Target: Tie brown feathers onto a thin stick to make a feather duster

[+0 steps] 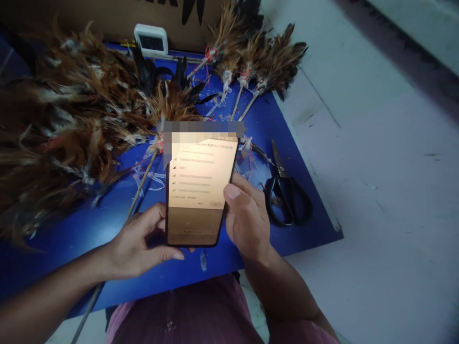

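A lit smartphone [198,186] is held upright between my two hands, its screen facing me with a list on it. My left hand [141,243] grips the phone's lower left side, with the thumb near the bottom edge and some fingers hidden behind. On the other side, my right hand [249,217] is closed round the right edge, thumb against the frame. Just right of that hand lies a pair of black-handled scissors [287,191]. Behind the phone rests a feather duster [175,102], whose thin stick [143,184] runs under my left arm. The phone's top is blurred out.
Loose brown feathers [82,110] cover the left of the blue table [304,243]. Several finished-looking feather bundles on sticks [254,67] lie at the back right. A small white digital display [151,39] stands before a cardboard box [107,16]. Pale floor [380,200] lies right of the table edge.
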### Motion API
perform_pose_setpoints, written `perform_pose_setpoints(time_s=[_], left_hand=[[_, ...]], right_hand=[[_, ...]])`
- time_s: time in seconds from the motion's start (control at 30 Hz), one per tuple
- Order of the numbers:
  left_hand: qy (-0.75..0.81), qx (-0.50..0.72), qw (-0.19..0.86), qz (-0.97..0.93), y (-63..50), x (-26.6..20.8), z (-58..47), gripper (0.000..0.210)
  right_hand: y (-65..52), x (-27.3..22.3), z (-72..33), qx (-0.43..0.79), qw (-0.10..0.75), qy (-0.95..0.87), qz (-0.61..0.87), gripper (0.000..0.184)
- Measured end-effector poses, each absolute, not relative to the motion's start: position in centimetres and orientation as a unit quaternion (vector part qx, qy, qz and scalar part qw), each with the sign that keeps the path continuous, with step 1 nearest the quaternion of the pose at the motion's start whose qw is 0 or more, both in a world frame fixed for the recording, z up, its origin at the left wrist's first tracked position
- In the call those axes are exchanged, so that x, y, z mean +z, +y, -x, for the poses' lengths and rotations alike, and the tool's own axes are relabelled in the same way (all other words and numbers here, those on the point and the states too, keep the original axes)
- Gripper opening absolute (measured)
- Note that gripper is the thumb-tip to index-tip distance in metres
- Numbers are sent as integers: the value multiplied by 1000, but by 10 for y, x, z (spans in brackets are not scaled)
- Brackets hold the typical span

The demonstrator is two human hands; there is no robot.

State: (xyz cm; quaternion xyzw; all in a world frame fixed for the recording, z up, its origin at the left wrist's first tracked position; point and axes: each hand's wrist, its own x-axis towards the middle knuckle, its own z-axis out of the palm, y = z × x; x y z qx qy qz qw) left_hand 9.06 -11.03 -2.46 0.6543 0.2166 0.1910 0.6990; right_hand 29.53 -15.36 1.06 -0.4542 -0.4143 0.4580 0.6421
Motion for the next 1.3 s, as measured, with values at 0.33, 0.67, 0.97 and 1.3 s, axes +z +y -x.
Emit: perform_pose_setpoints(time_s=[0.33,0.67,0.97,1.3], left_hand=[[212,196,683,-671,-111,-24,-89,46],[204,197,674,-682,-110,-21,-91,46],[218,187,674,-681,-112,-19,-90,42],[227,183,655,-697,-112,-24,-88,40]], right_hand=[[-156,14,-295,456,635,-423,459,20],[-158,14,-297,449,630,-438,458,20],[-161,19,-297,439,603,-442,499,17],[-159,22,-292,460,606,-389,520,31]])
